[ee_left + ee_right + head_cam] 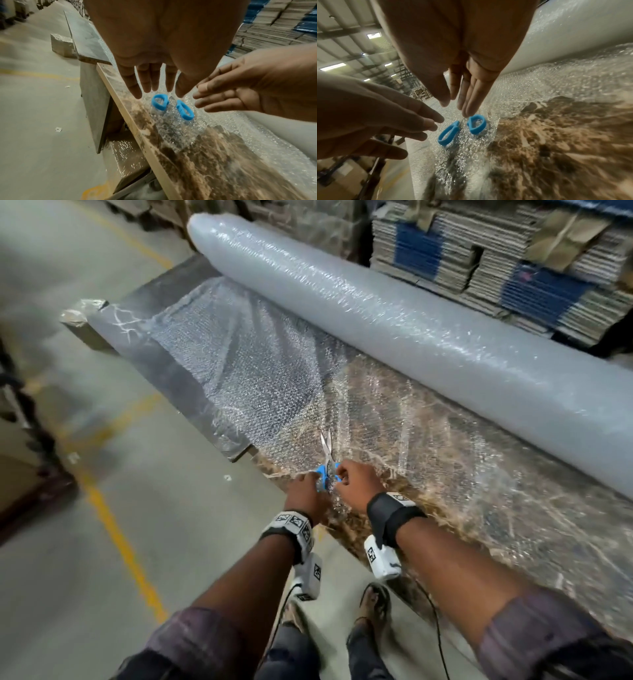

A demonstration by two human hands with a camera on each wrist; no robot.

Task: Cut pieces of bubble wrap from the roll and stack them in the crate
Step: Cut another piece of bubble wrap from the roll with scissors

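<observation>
left hand (306, 487) and right hand (356, 478) hovering with fingers spread, relaxed, gripping nothing. scissors (327, 457) lying between them on bubble wrap (281, 371), blue loops just below fingertips, blades pointing away toward roll (394, 316). right hand looking slightly nearer loops. sheet covering counter (120, 94) ahead; crate not visible.

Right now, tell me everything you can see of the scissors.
The scissors have two bright blue plastic finger loops and slim silver metal blades. They lie flat on the unrolled bubble wrap near the table's front edge, blades slightly parted and pointing away toward the roll. Nothing grips them: the left hand and right hand hover with straight fingers just at the loops; the right fingertips look close to touching one.
</observation>
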